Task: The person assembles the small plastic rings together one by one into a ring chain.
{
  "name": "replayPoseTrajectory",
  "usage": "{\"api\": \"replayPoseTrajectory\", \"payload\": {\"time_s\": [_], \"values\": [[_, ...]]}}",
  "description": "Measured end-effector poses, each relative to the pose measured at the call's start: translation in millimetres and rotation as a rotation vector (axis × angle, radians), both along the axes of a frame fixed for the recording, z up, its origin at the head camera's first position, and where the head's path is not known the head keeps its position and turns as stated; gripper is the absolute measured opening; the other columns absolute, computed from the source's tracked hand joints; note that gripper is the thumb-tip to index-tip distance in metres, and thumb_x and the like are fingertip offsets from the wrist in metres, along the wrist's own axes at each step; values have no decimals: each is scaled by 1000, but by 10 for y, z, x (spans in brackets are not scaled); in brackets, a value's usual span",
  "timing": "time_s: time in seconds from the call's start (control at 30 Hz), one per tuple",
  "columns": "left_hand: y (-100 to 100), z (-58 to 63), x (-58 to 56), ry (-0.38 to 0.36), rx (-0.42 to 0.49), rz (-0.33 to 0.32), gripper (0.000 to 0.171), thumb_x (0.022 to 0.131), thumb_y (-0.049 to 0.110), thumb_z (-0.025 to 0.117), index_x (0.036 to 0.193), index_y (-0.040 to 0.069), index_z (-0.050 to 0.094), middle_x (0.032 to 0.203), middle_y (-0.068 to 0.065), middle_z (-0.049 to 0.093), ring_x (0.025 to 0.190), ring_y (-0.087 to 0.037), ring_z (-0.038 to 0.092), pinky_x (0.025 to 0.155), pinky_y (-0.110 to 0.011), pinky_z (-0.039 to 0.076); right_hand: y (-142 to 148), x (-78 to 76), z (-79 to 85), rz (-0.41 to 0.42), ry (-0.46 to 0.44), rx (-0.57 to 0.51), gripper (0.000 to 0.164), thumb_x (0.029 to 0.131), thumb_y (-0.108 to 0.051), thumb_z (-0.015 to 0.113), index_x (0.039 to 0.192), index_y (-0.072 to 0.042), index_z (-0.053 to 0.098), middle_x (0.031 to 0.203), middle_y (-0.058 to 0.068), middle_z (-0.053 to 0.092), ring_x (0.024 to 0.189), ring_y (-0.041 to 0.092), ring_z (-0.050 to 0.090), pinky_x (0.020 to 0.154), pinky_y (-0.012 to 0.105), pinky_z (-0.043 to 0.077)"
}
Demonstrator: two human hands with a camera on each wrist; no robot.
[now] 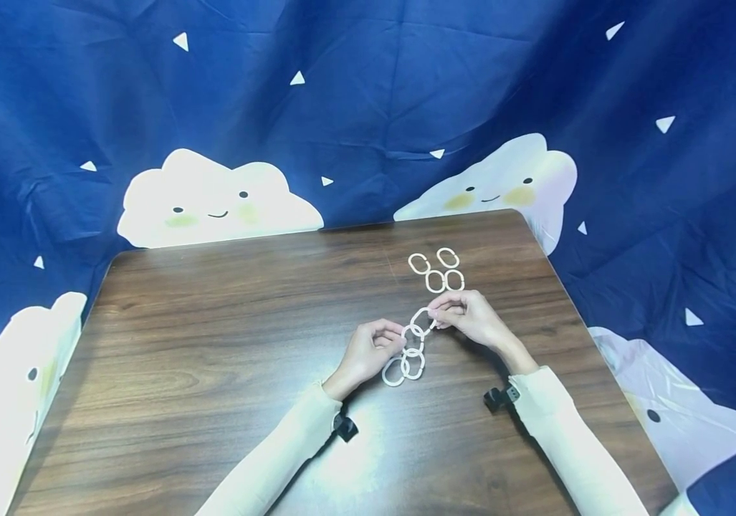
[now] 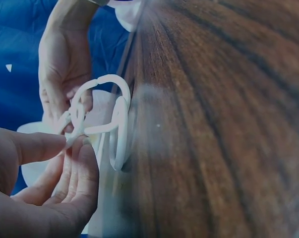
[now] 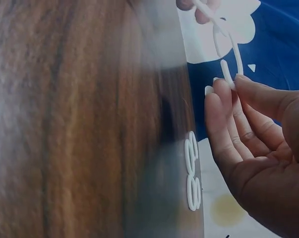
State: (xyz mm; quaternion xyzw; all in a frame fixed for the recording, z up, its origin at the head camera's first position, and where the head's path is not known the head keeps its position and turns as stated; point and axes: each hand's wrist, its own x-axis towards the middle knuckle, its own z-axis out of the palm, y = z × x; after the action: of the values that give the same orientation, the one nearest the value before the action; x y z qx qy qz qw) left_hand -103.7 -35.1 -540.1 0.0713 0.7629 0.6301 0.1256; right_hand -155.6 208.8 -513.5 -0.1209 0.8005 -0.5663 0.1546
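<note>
The left hand's grip [image 1: 370, 350] is narrowed to a pinch, thumb against fingertips, holding the second ring [image 1: 403, 331] of a short chain [image 1: 413, 351] of four white split rings, while the right hand's grip [image 1: 467, 315] pinches the end ring [image 1: 414, 316] of that same chain. The chain lies between the two grips: the end ring runs from the right fingertips down through the second ring, and two more linked rings trail from the left grip toward the person, just beside its fingertips. In the right wrist view a small gap in the end ring shows close to the right fingertips; in the left wrist view the left thumb and fingers cover part of the ring they hold, so the exact contact there is hard to see. Four loose white split rings [image 1: 446, 279] lie flat in a cluster on the wooden counter [image 1: 226, 373], just beyond the right grip on the side away from the person; the nearest are close to its knuckles. The right grip thus stands between the loose rings and the person. Behind each grip, at the white sleeves [image 1: 290, 438], sits a black wrist camera [image 1: 345, 427]. Well beyond both grips, a dark blue curtain [image 1: 368, 86] printed with smiling white clouds and small triangles surrounds the counter.
</note>
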Motion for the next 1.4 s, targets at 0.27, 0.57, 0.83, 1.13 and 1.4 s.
{"api": "replayPoseTrajectory", "payload": {"time_s": [0.27, 0.57, 0.83, 1.13, 1.4], "values": [[13, -2, 4, 30, -47, -20, 22, 95, 10, 73, 115, 0, 75, 98, -19, 79, 82, -27, 78, 64, -14, 54, 31, -23, 11, 7, 25, 4, 23, 97, -9, 72, 112, 9, 72, 100, 36, 72, 79, 24, 77, 77, 38, 66], [48, -1, -26, 45, -81, -20, 21, 95, 9, 70, 114, 1, 77, 99, -17, 80, 85, -30, 78, 65, -14, 55, 20, -83, 41, 17, 52, 52, 18, 97, -12, 74, 110, 1, 76, 99, 29, 76, 78, 30, 76, 73, 41, 66], [41, 4, -38, 35, -77, -18, 21, 95, 9, 70, 112, -2, 76, 102, -19, 79, 90, -36, 77, 66, -15, 56, 39, -121, 14, 44, 59, 100, 17, 97, -13, 73, 110, -1, 77, 101, 25, 77, 78, 26, 76, 71, 38, 65], [103, -20, -172, 79, -134, -19, 20, 96, 12, 69, 112, 2, 77, 102, -14, 81, 90, -24, 79, 76, -19, 61, 80, -174, -16, 19, 33, 151, 20, 96, -18, 76, 110, -4, 77, 102, 23, 78, 76, 26, 76, 58, 34, 59], [181, -13, -264, 43, -136, -30, 21, 96, 12, 69, 113, 3, 76, 104, -15, 81, 92, -25, 79, 75, -19, 61, 124, -200, -111, 15, 9, 135, 19, 97, -15, 74, 110, -1, 76, 101, 25, 77, 77, 26, 76, 64, 33, 63]]}}
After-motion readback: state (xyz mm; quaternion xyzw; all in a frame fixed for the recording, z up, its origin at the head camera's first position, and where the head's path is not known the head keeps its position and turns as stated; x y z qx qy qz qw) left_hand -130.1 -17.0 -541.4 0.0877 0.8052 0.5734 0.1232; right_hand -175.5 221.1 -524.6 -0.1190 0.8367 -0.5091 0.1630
